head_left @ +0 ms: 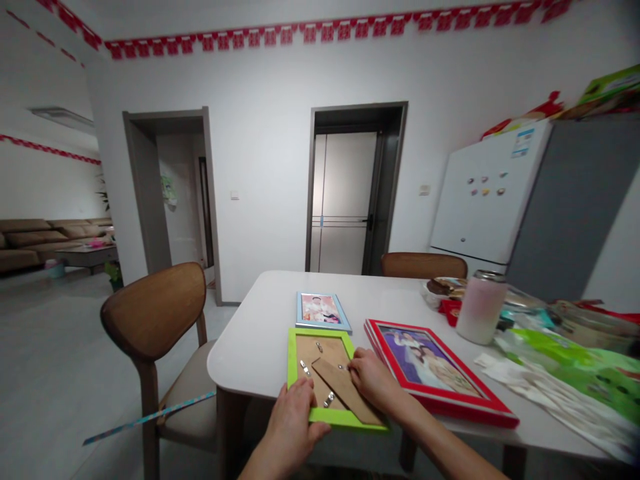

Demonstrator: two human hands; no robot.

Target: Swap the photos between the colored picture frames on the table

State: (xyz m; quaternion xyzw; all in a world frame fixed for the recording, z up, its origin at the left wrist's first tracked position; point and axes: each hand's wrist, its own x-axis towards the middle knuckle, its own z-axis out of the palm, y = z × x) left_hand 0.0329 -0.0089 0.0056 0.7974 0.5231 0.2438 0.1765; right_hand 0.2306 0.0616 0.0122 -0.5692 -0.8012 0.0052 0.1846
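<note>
A lime-green picture frame [293, 363] lies face down at the table's near edge, its brown backboard [307, 347] showing. Small metal clips [329, 399] sit along the backboard, and a brown stand leg [345, 393] slants across it. My left hand [295, 413] grips the frame's lower left corner, fingers over the left side and thumb by the bottom rim. At the right side, the curled fingers of my right hand [373, 377] close on the frame's edge beside a clip; their tips are partly hidden. Behind it lies a light-blue picture frame [324, 310] with a photo.
Red picture frames [435, 363] are stacked close to my right forearm. Further right stand a pink-white tumbler [481, 307], a green plastic bag [595, 373] and white cloth [540, 393]. A wooden chair [157, 313] is at the white table's [250, 333] left.
</note>
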